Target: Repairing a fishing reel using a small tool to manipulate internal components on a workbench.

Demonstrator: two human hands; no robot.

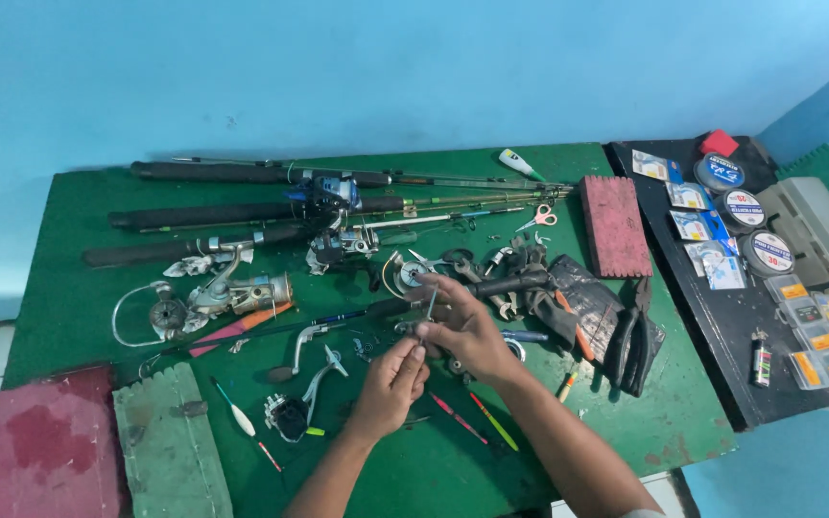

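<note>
Metal pin [430, 309], near-upright, pinched by both hands

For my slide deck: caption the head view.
Two hands, left hand and right hand, hold a small metal part over a green table strewn with fishing rods.
</note>
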